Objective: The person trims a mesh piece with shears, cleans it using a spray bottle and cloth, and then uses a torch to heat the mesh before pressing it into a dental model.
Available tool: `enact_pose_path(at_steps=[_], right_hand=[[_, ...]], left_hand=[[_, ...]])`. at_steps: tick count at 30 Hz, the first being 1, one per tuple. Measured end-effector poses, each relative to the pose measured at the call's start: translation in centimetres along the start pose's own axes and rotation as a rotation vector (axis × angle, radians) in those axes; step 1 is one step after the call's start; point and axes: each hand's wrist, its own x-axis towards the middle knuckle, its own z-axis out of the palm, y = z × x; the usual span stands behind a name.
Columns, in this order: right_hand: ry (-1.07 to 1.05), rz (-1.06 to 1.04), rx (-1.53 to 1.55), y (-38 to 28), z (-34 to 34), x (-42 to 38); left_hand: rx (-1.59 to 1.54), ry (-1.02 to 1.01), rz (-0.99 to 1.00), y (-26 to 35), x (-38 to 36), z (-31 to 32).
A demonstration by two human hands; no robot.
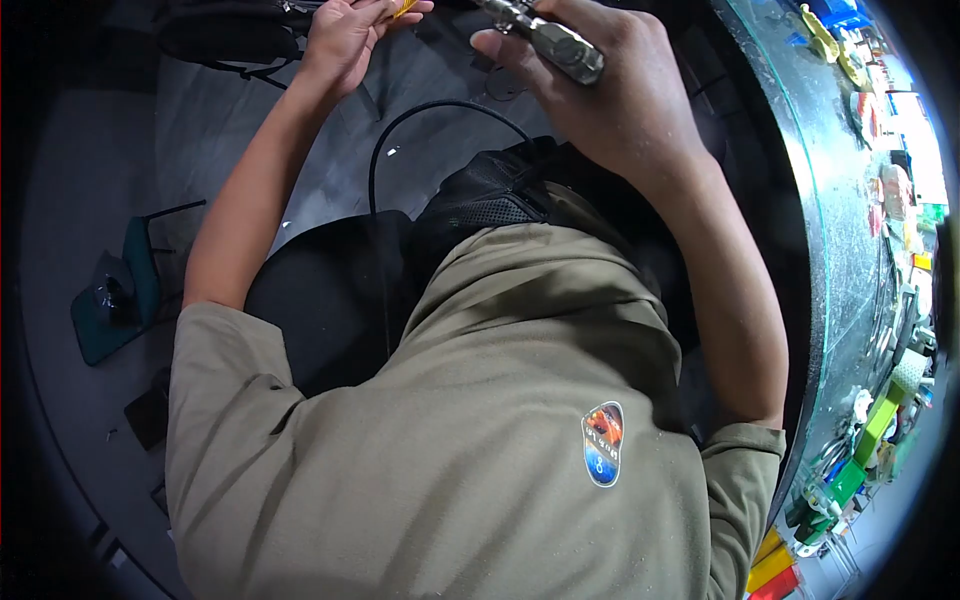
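At the top edge, my right hand (625,95) is closed around a silvery metal tool (565,50) with a thick, faceted end and a narrower front part; the frame cuts off its far end. My thumb sticks out to the left beside the tool. To the left of it, my left hand (350,40) pinches a small yellow piece (404,8) between its fingers. The piece is partly hidden by the fingers and its kind does not show. Both hands are held out in front of my body, a short way apart.
A dark hose or cable (374,165) loops up from my lap below the hands. On the right runs a glass-topped workbench (800,200) crowded with tools, a green-and-white roll (880,420) and coloured bits. A green chair (115,300) stands at the left on the grey floor.
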Motion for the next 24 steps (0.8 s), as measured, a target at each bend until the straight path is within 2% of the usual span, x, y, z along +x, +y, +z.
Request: enact_pose_path(at_steps=[4, 7, 10, 11, 12, 14, 15, 16, 17, 19, 22, 24], right_hand=[[-0.049, -0.195, -0.02, 0.9, 1.3, 0.7], [-0.09, -0.177, -0.022, 1.0, 1.2, 1.1], [0.245, -0.138, 0.116, 2.3, 1.6, 2.4], [0.293, -0.188, 0.074, 4.1, 1.4, 3.6], [0.357, -0.242, -0.113, 6.4, 1.3, 4.9], [0.348, -0.159, -0.278, 10.7, 1.3, 7.1], [0.27, -0.008, -0.292, 13.2, 1.4, 8.1], [0.38, -0.256, -0.451, 17.8, 2.2, 9.1], [0.563, -0.145, -0.417, 24.5, 4.4, 10.6], [0.4, 0.211, -0.448, 20.1, 3.0, 10.6], [0.652, 0.187, -0.588, 20.6, 3.9, 12.2], [0.403, 0.379, -0.404, 20.5, 2.4, 12.5]], left_hand=[[0.151, 0.081, 0.079, 0.4, 0.0, 0.3], [0.219, 0.125, 0.15, 0.4, 0.1, -0.5], [0.286, 0.139, 0.209, 0.5, 0.3, -2.1], [0.285, 0.133, 0.225, 0.3, 0.4, -2.9], [0.285, 0.125, 0.245, -0.3, 0.5, -3.7], [0.313, 0.174, 0.23, 0.7, 0.5, -2.2], [0.264, 0.178, 0.181, 1.2, 0.2, -1.5], [0.217, 0.183, 0.135, 1.3, -0.1, -1.1], [0.167, 0.191, 0.091, 1.3, -0.3, -0.7], [0.079, 0.154, 0.031, 1.9, -0.7, 0.4], [0.003, 0.063, -0.015, 2.7, -1.0, 1.9], [-0.05, -0.004, -0.047, 2.9, -1.1, 2.8]])
